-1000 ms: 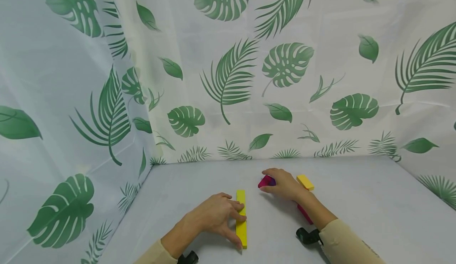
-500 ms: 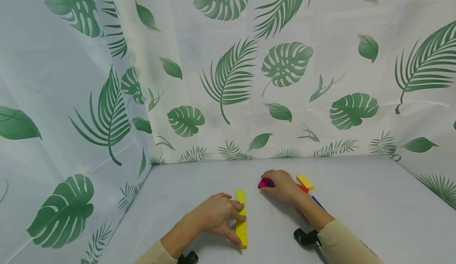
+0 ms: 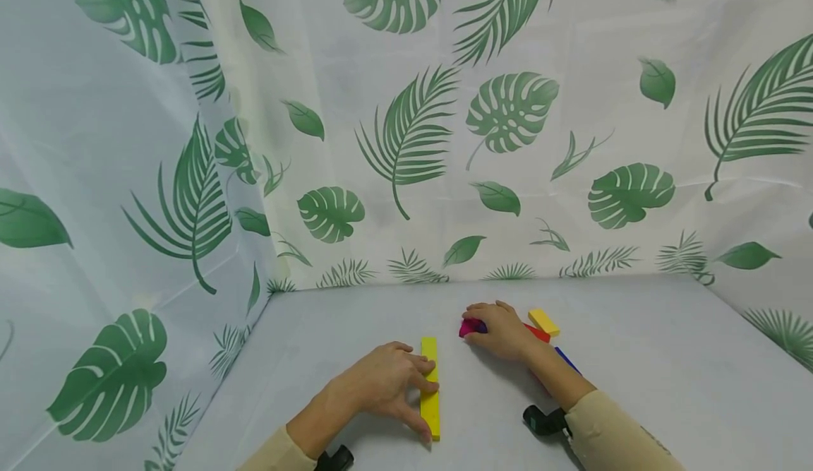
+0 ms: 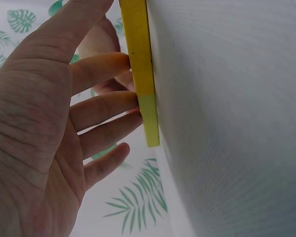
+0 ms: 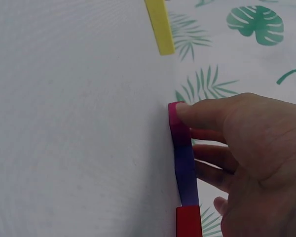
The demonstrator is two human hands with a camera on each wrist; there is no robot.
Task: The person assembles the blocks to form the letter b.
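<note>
Now the right hand (image 3: 504, 330) sits a little lower and flatter than a second ago: the magenta block (image 3: 471, 327) it held tipped up off the table (image 3: 635, 358) lies down under the fingers, with only its left end peeking out. A red block (image 3: 537, 332) and the end of a blue block (image 3: 565, 359) have come into view beside the wrist — a second ago the hand and forearm covered them. In the right wrist view the thumb (image 5: 207, 112) and fingers curl round a flat piece, magenta at one end and purple along the rest (image 5: 183, 158), with a red piece (image 5: 188, 222) right at its other end; so the block looks set down but is not yet let go.

The left hand (image 3: 381, 386) has not shifted. Its fingertips (image 4: 123, 101) press the side of the long yellow bar (image 3: 430, 386) and the thumb reaches round its near end — a light grip. The bar lies flat, its long axis running straight away from the person toward the leaf-print curtain (image 3: 413, 118). The magenta block lies crosswise to it, well apart to the right. A short yellow block (image 3: 544, 322) lies just beyond the right hand.
</note>
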